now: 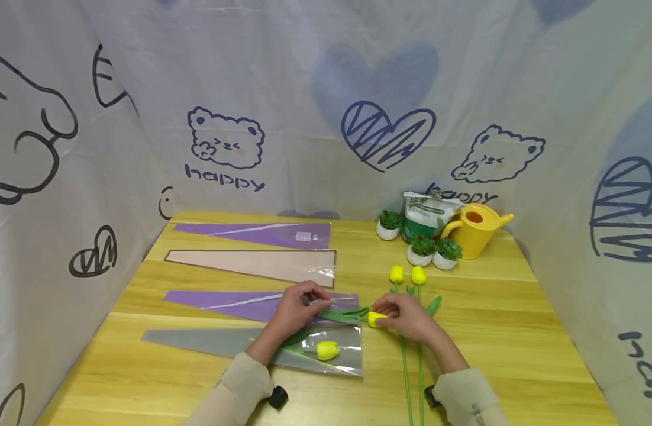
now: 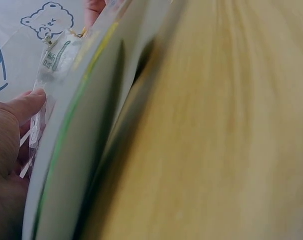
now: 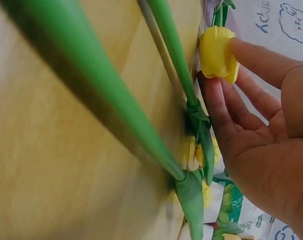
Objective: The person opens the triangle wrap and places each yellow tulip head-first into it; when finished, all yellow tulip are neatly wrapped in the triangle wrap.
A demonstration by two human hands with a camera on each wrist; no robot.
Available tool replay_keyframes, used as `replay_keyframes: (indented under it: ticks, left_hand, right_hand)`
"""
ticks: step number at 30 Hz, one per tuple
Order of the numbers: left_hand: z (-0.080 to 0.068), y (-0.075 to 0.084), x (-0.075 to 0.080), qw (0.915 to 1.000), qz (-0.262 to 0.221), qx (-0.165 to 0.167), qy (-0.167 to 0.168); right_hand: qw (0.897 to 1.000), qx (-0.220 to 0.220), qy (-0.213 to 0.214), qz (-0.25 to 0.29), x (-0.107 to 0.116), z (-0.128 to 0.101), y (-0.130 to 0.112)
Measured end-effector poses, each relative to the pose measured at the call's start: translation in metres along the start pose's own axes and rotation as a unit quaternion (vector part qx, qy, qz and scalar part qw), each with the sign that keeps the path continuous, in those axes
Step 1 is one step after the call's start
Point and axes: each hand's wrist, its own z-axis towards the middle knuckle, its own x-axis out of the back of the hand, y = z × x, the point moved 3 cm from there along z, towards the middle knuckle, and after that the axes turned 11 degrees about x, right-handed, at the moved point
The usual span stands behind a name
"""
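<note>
On the yellow wooden table (image 1: 198,378), seen from the head camera, lie four tapered flower sleeves: two purple ones, a pale pink one (image 1: 262,263) and a grey-clear one (image 1: 225,343) nearest the person. Four yellow artificial tulips can be counted: one tulip inside the grey sleeve (image 1: 328,350), two loose tulips (image 1: 407,275) lying side by side with long green stems, and a fourth tulip (image 1: 376,319) held at its bloom by the right hand (image 1: 408,316), fingers pinched round it. The left hand (image 1: 294,310) pinches the mouth of the nearer purple sleeve (image 1: 235,303), where the fourth tulip's green leaves lie. At the far edge stand three small potted succulents (image 1: 429,251), one yellow watering can (image 1: 477,228) and one white-and-green bag (image 1: 427,213); its print is too small to read. The cloth backdrop (image 1: 326,89) shows bears, hearts and the word "happy".

Close against the left wrist camera, the left hand (image 2: 11,150) has its thumb pressed on the sleeve's clear plastic edge (image 2: 71,125); a green line runs along it, and the wood is blurred beside it. A bear drawing shows behind.

Up close in the right wrist view, the right hand (image 3: 261,130) grasps the yellow bloom (image 3: 217,52) between thumb and fingers. Two green stems (image 3: 176,60) cross the wood beside it, and the two loose blooms show blurred beyond the palm.
</note>
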Motion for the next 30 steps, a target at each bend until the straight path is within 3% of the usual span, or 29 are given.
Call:
replay_keyframes:
  ticks: [4, 8, 15, 26, 30]
  left_hand:
    - [-0.001, 0.000, 0.000, 0.9999, -0.007, -0.007, 0.001]
    - [-0.001, 0.002, 0.001, 1.0000, -0.006, -0.005, -0.002]
    - [-0.002, 0.005, 0.000, 1.0000, 0.004, -0.004, -0.006]
    - [-0.002, 0.010, -0.005, 0.9998, -0.002, -0.021, -0.003]
    - [-0.003, 0.011, -0.006, 0.9999, -0.002, -0.014, 0.004]
  right_hand:
    - [1.000, -0.009, 0.006, -0.020, -0.001, 0.001, 0.000]
    - [0.999, -0.029, 0.031, 0.010, 0.000, 0.001, -0.003]
    - [0.996, -0.006, 0.088, 0.009, 0.001, 0.002, -0.014]
    - [0.993, -0.004, 0.112, 0.031, -0.013, 0.013, -0.026]
    - [0.992, -0.030, 0.117, 0.041, -0.020, 0.017, -0.030]
